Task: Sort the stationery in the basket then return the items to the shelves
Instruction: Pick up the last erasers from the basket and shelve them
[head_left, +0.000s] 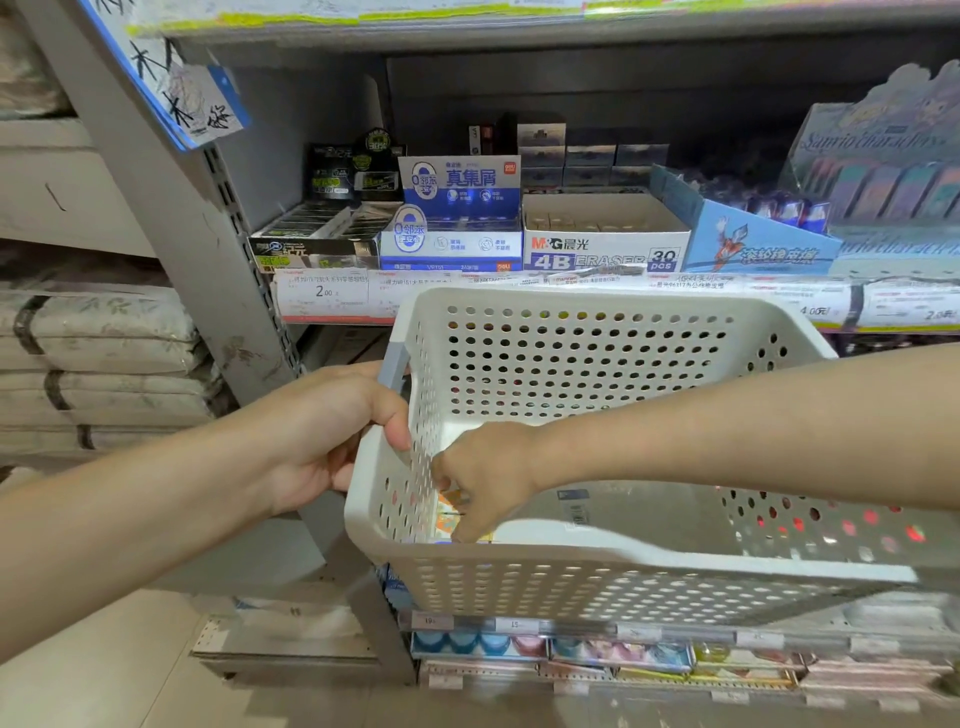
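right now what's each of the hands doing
Left hand: grips the basket by its left rim.
Right hand: inside the basket, fingers pinching a small colourful item.

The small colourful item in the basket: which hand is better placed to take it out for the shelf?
The right hand. Its fingers already reach down onto the small colourful item at the bottom of the basket. The left hand grips the basket's side by the grey handle, holding it up.

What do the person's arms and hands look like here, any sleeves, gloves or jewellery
Both forearms are bare as far as the frame shows, so no sleeves are in view. The left hand and right hand wear no gloves. No watch, bracelet or ring is visible on either.
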